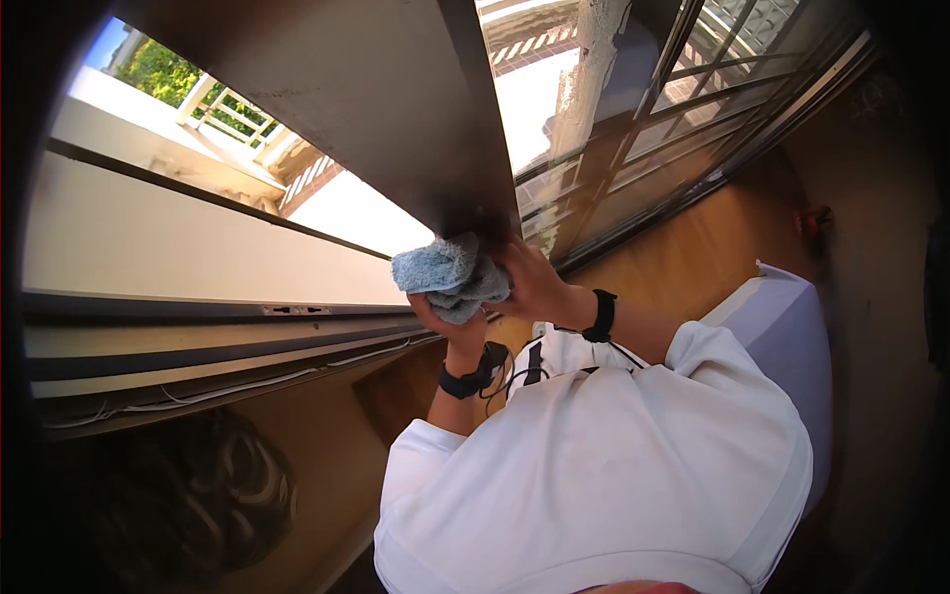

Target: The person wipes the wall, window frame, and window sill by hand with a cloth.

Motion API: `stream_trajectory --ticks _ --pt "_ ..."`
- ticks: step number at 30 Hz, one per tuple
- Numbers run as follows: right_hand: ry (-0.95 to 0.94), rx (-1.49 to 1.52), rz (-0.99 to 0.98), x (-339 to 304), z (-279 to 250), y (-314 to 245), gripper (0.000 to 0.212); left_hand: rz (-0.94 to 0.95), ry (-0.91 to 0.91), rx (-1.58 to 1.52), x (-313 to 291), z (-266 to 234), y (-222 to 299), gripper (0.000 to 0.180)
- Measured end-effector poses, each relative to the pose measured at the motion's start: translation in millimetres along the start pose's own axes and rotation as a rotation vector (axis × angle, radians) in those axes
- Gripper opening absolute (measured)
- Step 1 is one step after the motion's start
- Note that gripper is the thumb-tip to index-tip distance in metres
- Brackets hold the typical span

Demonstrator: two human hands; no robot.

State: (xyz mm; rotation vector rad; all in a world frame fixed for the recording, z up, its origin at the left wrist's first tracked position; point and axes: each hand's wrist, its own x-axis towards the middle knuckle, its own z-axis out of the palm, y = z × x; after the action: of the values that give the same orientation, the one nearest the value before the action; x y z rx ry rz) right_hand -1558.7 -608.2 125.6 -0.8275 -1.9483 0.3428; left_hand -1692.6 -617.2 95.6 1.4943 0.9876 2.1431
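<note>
A folded blue-grey terry cloth (pixel 450 272) is bunched up in front of me, against the lower end of a dark upright panel (pixel 386 109). My left hand (pixel 447 319) is closed round the cloth from below, its fingers mostly covered by the folds. On the cloth's right side, my right hand (pixel 537 285) grips it close to the panel's edge; some of its fingertips are hidden. Each wrist wears a black band, the right one (pixel 601 316) with a thin cable near it.
Left of the panel runs a window sill with a dark rail (pixel 198 309) and a loose white cable below. To the right stands a glass door with bars (pixel 673 139), above a wooden floor (pixel 683 233). A pale lilac covered piece (pixel 792 337) is beside my right arm.
</note>
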Motion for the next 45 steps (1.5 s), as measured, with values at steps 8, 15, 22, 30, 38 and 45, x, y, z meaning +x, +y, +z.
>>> stream_trajectory --ticks 8,15,22,30,38,45 --pt "0.16 0.059 -0.133 55 -32 -37 0.066 0.118 0.035 -0.129 52 18 33 0.081" --pt "-0.181 0.046 0.098 -18 -14 15 0.064 -0.021 -0.05 0.208 -31 0 -2 0.055" --pt "-0.174 0.292 0.055 -22 -64 39 0.067 0.172 -0.138 0.422 -49 36 16 0.054" --pt "0.325 0.139 -0.16 14 -204 100 0.064 0.387 -0.197 0.182 2 221 34 0.044" --pt "0.413 0.112 0.061 -44 -305 187 0.058 0.33 -0.423 0.378 -45 355 21 0.041" --pt "0.153 0.033 0.232 -130 -273 241 0.054 0.031 -0.545 0.492 -132 327 -39 0.05"
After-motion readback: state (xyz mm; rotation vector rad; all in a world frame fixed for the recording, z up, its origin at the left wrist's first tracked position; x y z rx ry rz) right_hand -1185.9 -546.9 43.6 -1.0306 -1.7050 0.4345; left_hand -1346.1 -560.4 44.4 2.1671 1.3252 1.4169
